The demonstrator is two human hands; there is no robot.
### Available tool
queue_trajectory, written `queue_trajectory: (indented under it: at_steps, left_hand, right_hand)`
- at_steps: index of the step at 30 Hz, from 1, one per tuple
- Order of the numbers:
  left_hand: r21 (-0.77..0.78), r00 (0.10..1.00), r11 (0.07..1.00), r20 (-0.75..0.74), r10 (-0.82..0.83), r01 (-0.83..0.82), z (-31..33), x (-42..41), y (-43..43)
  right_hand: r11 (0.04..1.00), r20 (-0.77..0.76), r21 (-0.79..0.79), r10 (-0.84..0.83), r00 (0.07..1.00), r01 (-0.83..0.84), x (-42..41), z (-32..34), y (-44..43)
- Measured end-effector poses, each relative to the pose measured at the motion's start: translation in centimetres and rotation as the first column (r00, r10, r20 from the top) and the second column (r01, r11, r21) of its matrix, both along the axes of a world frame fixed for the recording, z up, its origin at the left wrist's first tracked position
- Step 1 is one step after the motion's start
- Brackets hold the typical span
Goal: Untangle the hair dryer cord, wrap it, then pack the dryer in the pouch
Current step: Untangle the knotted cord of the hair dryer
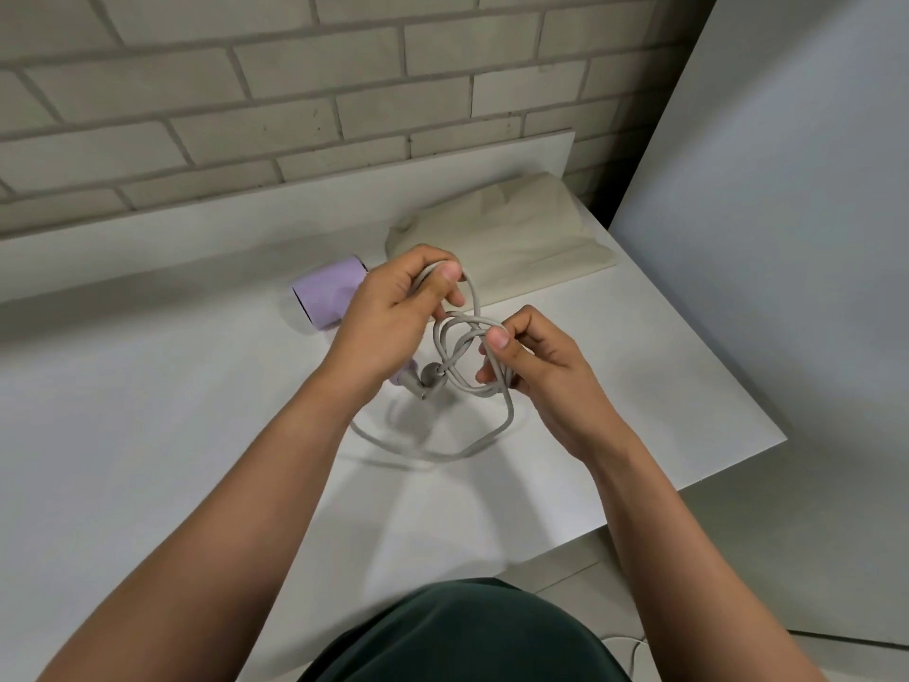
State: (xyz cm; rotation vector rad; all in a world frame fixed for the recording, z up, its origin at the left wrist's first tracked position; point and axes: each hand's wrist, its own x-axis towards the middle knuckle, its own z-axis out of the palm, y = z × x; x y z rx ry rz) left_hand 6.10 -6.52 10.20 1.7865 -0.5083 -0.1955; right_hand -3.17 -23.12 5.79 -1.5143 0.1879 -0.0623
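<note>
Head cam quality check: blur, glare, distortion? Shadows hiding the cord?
Head view: wide-angle bends the brick wall courses and table edge; light soft, no glare; faint doubled shadows on the table under the cord, not hiding it; lower loop and plug slightly motion-blurred; left hand and right hand sharp.

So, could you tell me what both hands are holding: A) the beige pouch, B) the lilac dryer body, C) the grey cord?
C: the left hand and the right hand each pinch loops of the cord; the pouch lies apart behind them.
</note>
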Motion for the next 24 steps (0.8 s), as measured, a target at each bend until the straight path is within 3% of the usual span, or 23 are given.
queue_trajectory:
  at_steps: [4,9,13,17,24]
  left_hand:
    - [0.105,0.990,0.994,-0.138,0.004,0.010,-0.9,1.0,1.3]
    - [0.123,0.944,0.984,-0.319,-0.083,0.128,-1.8,1.6,2.3]
    - [0.299,0.950,0.926,-0.274,-0.148,0.230,-3.1,1.4,2.9]
    - [0.295,0.933,0.900,-0.264,-0.246,0.321,-3.7,1.0,2.7]
    - [0.323,0.940,0.889,-0.217,-0.265,0.325,-4.5,1.5,2.4]
  right_hand:
    - [0.999,0.006,-0.031,-0.036,0.999,0.036,0.0,-0.1,0.2]
    - [0.994,0.023,-0.063,-0.089,0.996,0.090,-0.1,0.5,0.3]
    - [0.988,0.040,-0.099,-0.113,0.993,0.117,0.2,0.8,0.3]
    - [0.987,0.045,-0.100,-0.122,0.991,0.126,0.1,0.7,0.3]
    - [0.979,0.090,-0.176,-0.089,0.992,0.104,0.0,0.9,0.4]
